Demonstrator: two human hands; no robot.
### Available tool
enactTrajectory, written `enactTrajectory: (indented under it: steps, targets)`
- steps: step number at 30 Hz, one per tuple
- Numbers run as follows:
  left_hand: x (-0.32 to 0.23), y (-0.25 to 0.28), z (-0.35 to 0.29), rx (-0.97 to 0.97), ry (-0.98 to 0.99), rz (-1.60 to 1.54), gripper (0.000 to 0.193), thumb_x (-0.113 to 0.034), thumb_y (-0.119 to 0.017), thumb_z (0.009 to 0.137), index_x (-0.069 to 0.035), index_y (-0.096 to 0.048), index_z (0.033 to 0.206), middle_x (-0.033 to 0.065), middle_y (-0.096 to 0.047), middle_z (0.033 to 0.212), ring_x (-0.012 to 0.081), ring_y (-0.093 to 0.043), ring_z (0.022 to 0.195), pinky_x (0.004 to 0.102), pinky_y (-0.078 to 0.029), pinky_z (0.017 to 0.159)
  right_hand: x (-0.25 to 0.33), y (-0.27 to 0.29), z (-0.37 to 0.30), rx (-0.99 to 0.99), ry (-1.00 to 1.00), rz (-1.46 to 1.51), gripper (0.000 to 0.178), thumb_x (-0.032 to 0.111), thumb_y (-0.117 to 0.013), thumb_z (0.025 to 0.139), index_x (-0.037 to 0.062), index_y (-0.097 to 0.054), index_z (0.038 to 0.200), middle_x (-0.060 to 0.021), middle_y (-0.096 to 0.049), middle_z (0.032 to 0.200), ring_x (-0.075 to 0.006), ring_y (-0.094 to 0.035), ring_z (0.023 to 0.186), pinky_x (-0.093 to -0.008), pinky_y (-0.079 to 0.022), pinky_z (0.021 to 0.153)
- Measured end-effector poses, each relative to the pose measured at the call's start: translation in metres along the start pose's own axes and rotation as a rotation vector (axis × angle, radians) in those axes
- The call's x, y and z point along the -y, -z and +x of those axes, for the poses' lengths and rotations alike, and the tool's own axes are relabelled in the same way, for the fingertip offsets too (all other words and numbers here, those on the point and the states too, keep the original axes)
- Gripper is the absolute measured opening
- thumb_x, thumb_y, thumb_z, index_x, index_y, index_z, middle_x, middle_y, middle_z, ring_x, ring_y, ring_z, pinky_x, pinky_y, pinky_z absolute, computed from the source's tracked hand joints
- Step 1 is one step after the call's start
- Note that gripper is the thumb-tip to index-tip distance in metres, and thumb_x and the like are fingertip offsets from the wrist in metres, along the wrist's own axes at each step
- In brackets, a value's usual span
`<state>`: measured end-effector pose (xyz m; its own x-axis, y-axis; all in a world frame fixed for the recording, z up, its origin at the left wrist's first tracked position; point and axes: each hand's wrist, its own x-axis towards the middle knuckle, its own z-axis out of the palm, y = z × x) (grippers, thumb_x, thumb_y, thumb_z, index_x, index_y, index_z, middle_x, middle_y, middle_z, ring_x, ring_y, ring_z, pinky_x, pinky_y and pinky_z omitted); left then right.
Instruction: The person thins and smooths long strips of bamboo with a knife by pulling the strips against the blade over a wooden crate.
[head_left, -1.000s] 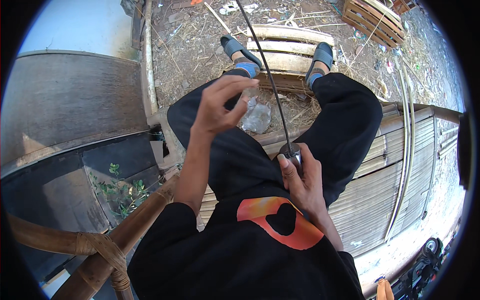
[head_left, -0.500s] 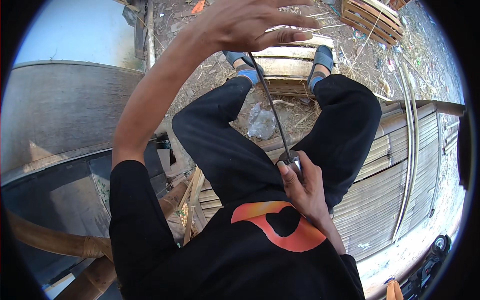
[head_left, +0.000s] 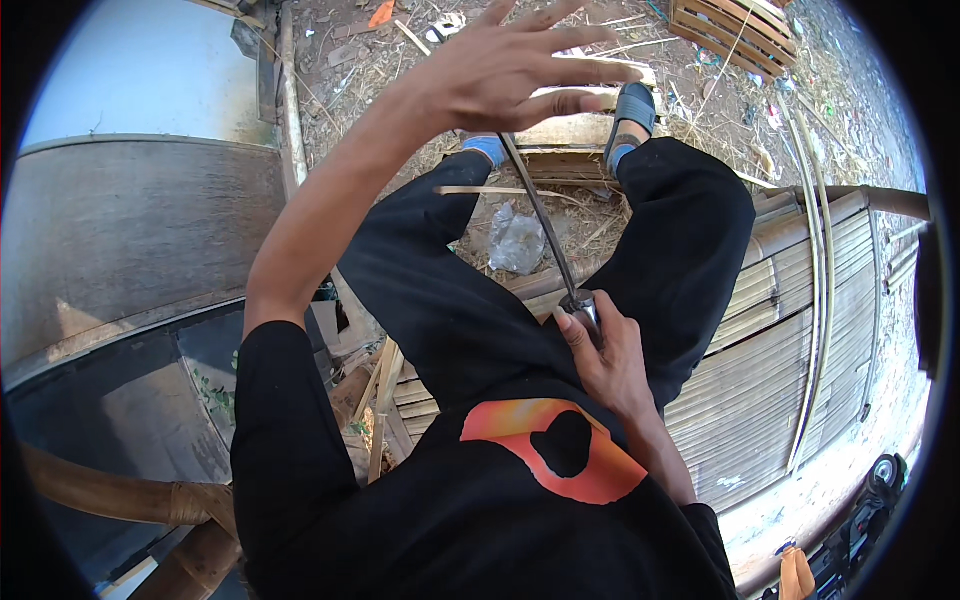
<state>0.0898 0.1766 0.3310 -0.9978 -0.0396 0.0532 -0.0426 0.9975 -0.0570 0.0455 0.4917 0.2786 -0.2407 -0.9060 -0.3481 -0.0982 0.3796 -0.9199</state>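
My right hand (head_left: 617,362) is wrapped round the handle of a long-bladed knife (head_left: 545,222) in front of my lap. Its narrow dark blade slants up and to the left, and its far end passes out of sight behind my left hand (head_left: 520,72). That hand is raised over the wooden crate, palm down, with fingers spread and nothing visible in them. A thin pale strip (head_left: 505,190), like split bamboo, lies across the view behind the blade, close to my left leg; I cannot tell what it touches.
My sandalled foot (head_left: 632,112) is on the slatted wooden crate (head_left: 575,165). A crumpled clear plastic bag (head_left: 516,240) lies between my legs. The bamboo-slat bench (head_left: 750,375) extends right. Another crate (head_left: 735,35) stands far right. Left is a grey panel (head_left: 140,220).
My left hand has come down slightly and to the right. The thin pale strip now shows behind the blade, where none was before. My right hand keeps its grip on the knife.
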Motion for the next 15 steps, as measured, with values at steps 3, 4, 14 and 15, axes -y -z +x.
enactTrajectory:
  steps: [3,4,14,15]
  targets:
    - [-0.006,0.017,-0.012,-0.161,-0.009,-0.002,0.054,-0.060,-0.032,0.100,-0.036,-0.043,0.147,0.0111,-0.030,0.159,0.0372,-0.019,0.149,0.0600,-0.002,0.119,-0.042,-0.001,-0.002,-0.054,-0.083,0.005,0.041,0.037,-0.063,0.097,-0.0022,-0.054,0.089,-0.0124,-0.054,0.057,-0.0220,-0.054,0.046,-0.0359,-0.040,0.049]
    - [0.003,0.021,-0.023,-0.422,-0.028,-0.048,0.049,-0.049,-0.043,0.101,-0.024,-0.051,0.142,0.0157,-0.042,0.150,0.0390,-0.033,0.142,0.0568,-0.016,0.118,-0.049,-0.001,-0.005,-0.058,-0.113,0.013,0.042,0.038,-0.063,0.096,-0.0019,-0.054,0.088,-0.0114,-0.053,0.057,-0.0198,-0.053,0.046,-0.0354,-0.039,0.048]
    - [0.040,-0.081,-0.212,-0.595,1.363,-0.079,0.070,-0.032,-0.077,0.084,0.002,-0.044,0.137,0.0230,-0.046,0.138,0.0375,-0.042,0.131,0.0453,-0.038,0.107,-0.049,0.016,0.007,-0.111,-0.283,0.419,0.035,0.039,-0.060,0.099,0.0085,-0.050,0.085,0.0025,-0.047,0.061,-0.0046,-0.044,0.043,-0.0206,-0.035,0.039]
    - [0.036,-0.095,-0.211,-0.563,1.421,0.009,0.078,-0.035,-0.078,0.083,0.002,-0.039,0.139,0.0248,-0.043,0.139,0.0389,-0.040,0.132,0.0466,-0.037,0.107,-0.049,0.017,0.008,-0.124,-0.291,0.412,0.035,0.039,-0.060,0.099,0.0086,-0.050,0.085,0.0026,-0.047,0.061,-0.0046,-0.044,0.043,-0.0206,-0.035,0.038]
